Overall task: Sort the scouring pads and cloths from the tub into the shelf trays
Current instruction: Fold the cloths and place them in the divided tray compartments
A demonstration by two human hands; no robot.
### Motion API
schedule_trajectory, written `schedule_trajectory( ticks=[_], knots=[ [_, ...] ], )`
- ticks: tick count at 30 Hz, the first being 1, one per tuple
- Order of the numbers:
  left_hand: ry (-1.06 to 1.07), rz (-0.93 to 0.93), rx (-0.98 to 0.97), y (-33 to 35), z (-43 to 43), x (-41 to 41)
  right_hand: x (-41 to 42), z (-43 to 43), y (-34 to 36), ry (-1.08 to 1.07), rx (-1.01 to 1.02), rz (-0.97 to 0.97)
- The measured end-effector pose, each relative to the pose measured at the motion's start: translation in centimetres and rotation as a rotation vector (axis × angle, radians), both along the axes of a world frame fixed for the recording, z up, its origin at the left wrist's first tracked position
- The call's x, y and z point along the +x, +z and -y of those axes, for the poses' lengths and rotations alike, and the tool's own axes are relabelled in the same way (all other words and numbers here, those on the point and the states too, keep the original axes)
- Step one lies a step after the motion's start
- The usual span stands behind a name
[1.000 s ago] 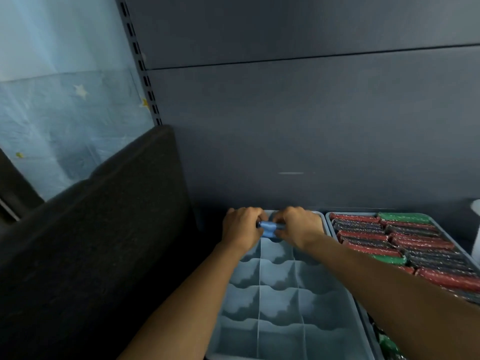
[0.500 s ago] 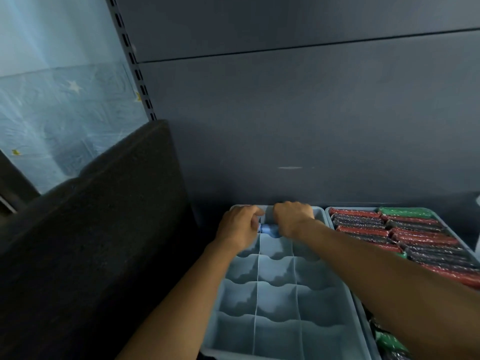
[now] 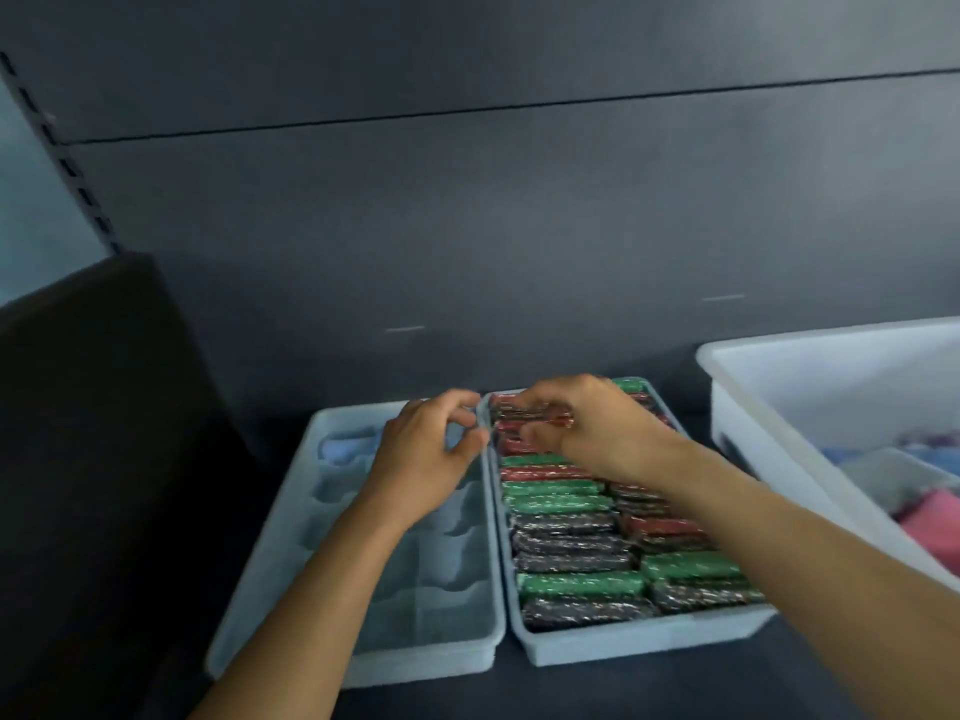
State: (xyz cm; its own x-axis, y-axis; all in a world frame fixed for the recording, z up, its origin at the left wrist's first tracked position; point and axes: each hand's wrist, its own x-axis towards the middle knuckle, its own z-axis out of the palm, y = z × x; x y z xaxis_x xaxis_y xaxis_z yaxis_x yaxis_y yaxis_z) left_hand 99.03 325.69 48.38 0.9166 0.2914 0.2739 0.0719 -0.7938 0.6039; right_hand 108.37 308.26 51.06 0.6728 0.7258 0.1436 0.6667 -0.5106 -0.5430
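Note:
A pale blue divided tray holds one blue cloth in its back-left compartment. Beside it on the right, a second tray is packed with red, green and black scouring pads. My left hand hovers over the back right of the divided tray, fingers loosely apart and holding nothing. My right hand is at the back-left corner of the pad tray, fingers above and thumb below a red scouring pad. The view is blurred.
A white tub stands at the right with pink and blue cloths inside. A dark upright panel closes off the left side. The grey shelf back wall rises just behind the trays.
The view has swung to the right. Both hands have let go of the blue cloth, which now lies in the back-left compartment. My right hand has moved over to the pad tray.

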Motion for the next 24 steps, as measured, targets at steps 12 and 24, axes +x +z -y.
schedule_trajectory(
  ticks=[12, 24],
  knots=[
    [-0.479, -0.002, 0.037, 1.4, 19.7, 8.1, 7.7, 22.6, 0.7, -0.389, 0.002, 0.047],
    [-0.559, -0.166, 0.131, -0.7, 22.4, 11.2, 9.9, 25.5, -1.4, -0.371, -0.649, 0.167]
  ],
)
